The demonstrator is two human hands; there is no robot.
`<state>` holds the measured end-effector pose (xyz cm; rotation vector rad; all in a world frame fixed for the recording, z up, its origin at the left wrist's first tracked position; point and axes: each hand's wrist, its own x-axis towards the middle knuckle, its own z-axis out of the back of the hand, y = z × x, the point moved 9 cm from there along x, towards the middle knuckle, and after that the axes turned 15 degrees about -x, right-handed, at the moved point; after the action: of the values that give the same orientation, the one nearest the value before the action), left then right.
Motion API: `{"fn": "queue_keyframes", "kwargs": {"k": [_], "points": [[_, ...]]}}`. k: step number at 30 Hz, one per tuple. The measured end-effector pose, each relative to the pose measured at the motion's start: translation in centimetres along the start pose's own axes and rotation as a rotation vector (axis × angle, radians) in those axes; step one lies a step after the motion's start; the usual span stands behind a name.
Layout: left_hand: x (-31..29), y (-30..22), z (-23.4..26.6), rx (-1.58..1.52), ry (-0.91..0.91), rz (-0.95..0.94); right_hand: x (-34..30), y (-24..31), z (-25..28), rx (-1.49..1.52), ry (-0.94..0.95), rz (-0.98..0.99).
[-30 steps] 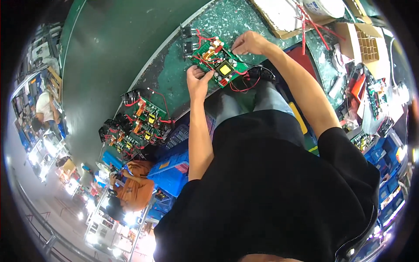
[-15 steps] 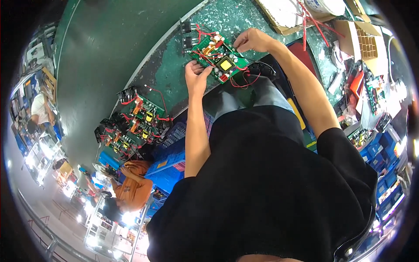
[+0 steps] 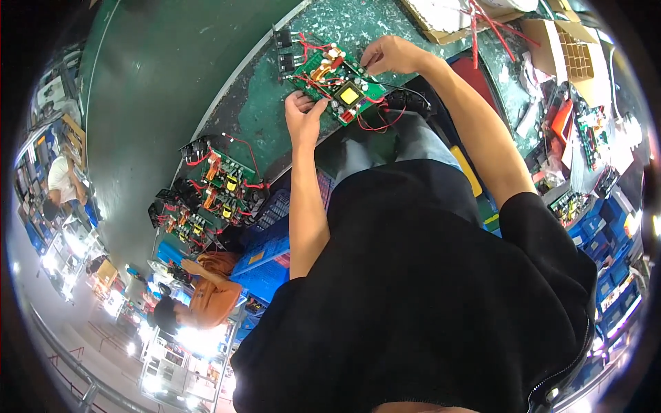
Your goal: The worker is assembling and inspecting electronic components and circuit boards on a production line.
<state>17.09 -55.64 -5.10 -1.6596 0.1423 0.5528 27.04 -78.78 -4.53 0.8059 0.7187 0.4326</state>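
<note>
A green circuit board (image 3: 321, 88) lies on the worn green tabletop, crowded with parts, among them a yellow-topped transformer (image 3: 350, 96). Red wires run over it, and black sockets (image 3: 284, 51) hang from them at its left end. My left hand (image 3: 303, 115) grips the board's near left edge, thumb on the near side and the other fingers partly hidden. At the far right edge, my right hand (image 3: 392, 55) has its fingers pinched together against the board; whatever sits between the fingertips is too small to make out. A black cable (image 3: 403, 89) trails off beneath my right forearm.
Several similar boards (image 3: 224, 182) with wires are grouped at the left, beside blue crates (image 3: 265, 265). A divided cardboard box (image 3: 580, 60) and red strips (image 3: 497, 36) lie at the far right. A person in orange (image 3: 212, 299) is at the lower left.
The whole view has shifted slightly, putting board and hands a little higher and farther left. Both hands keep their places at the board. The person in orange has changed posture.
</note>
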Motion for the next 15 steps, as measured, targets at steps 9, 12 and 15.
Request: {"fn": "queue_keyframes", "kwargs": {"k": [9,12,15], "points": [[0.0,-0.2,0.0,-0.019,-0.003,-0.01,-0.7,1.1,0.0,-0.058,0.02,0.031],[0.0,-0.1,-0.1,-0.015,-0.006,-0.005,-0.7,1.0,0.0,-0.098,0.013,0.018],[-0.1,-0.1,-0.1,0.005,-0.017,-0.005,-0.5,0.9,-0.3,-0.144,0.009,0.025]]}}
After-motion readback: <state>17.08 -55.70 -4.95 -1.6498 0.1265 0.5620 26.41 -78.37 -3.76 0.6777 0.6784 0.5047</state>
